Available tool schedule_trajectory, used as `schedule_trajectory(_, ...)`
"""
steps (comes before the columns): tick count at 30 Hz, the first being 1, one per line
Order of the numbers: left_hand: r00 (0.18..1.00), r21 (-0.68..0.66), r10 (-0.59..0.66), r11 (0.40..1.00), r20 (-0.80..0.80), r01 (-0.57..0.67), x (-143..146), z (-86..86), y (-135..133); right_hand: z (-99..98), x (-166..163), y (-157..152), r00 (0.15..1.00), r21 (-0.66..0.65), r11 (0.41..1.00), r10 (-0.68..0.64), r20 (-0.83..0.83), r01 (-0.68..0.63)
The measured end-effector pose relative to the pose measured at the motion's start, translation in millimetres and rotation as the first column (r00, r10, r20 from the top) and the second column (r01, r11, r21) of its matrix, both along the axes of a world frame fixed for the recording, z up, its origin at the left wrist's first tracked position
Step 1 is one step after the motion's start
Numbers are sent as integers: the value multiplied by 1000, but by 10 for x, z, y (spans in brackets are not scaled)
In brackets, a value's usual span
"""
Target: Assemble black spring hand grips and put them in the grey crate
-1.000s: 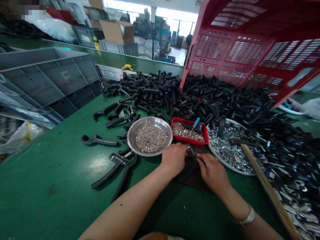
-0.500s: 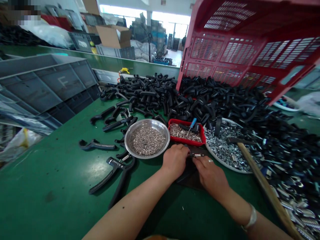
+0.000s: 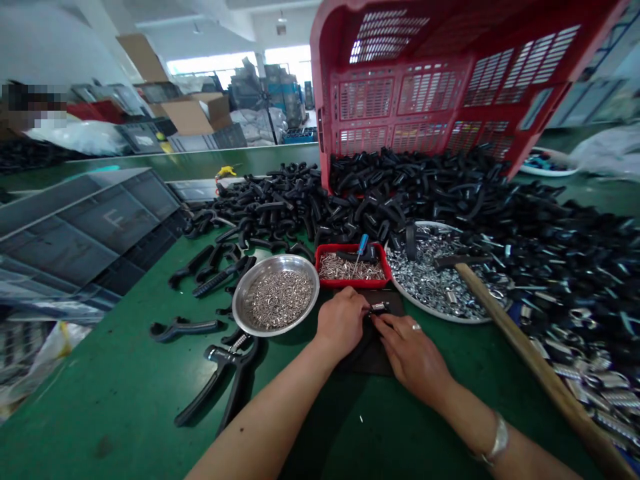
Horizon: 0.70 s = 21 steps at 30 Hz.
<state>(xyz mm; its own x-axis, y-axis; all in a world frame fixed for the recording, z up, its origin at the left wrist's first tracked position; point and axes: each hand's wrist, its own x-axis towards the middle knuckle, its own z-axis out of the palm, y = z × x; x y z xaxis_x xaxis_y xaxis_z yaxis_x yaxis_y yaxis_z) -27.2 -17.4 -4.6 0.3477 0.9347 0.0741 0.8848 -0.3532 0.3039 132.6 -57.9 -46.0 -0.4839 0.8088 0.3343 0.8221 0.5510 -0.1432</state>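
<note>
My left hand (image 3: 344, 323) is closed on a black hand grip strengthener, most of which is hidden under the fingers. A short metal spring (image 3: 379, 307) shows at its far end, just past the fingertips. My right hand (image 3: 413, 343), wearing a ring, has its thumb and fingers pinched against the same piece, below the spring. Both hands work over a dark mat (image 3: 373, 360). Directly beyond them are a red tray (image 3: 327, 283) of metal pins with a blue-handled screwdriver (image 3: 363, 245), and a steel bowl (image 3: 240, 303) full of small metal parts.
A grip strengthener with a spring (image 3: 220, 380) lies at left, near a loose black handle (image 3: 187, 327). Heaped black handles (image 3: 280, 200) spread behind, under a tipped red crate (image 3: 373, 97). At right, a hammer (image 3: 505, 320) rests across a plate of metal parts (image 3: 425, 310). Grey bins (image 3: 95, 220) stand left.
The view has turned slightly right and up, so the table things sit further left. Both hands stay together at the piece, the right fingertips now lower, below the spring.
</note>
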Motion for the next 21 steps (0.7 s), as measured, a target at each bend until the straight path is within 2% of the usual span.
schedule_trajectory(5, 985, 18, -28, 999, -169, 31, 68, -20, -40, 14, 27, -22, 999, -2, 1000, 20, -30, -20)
schedule_trajectory(12, 987, 8, -55, 998, -151, 57, -2, -62, -38, -5, -8, -40, 1000, -16, 1000, 14, -24, -14)
schedule_trajectory(15, 988, 49, -75, 995, -136, 82, -31, -59, -66, 95, 23, -32, 1000, 5, 1000, 18, 23, -18)
schedule_trajectory(17, 990, 86, -112, 989, -87, 120, -74, -65, -80, 235, 169, -39, 994, 52, 996, -70, 85, 66)
schedule_trajectory(18, 990, 95, -134, 986, -52, 139, -103, -70, -82, 314, 290, -52, 978, 87, 984, -164, 129, 154)
schedule_trajectory(19, 988, 102, -153, 983, -8, 153, -134, -76, -81, 389, 438, -71, 939, 128, 954, -291, 182, 270)
schedule_trajectory(21, 977, 118, -190, 977, 93, 179, -196, -85, -76, 495, 779, -125, 803, 198, 856, -517, 296, 478)
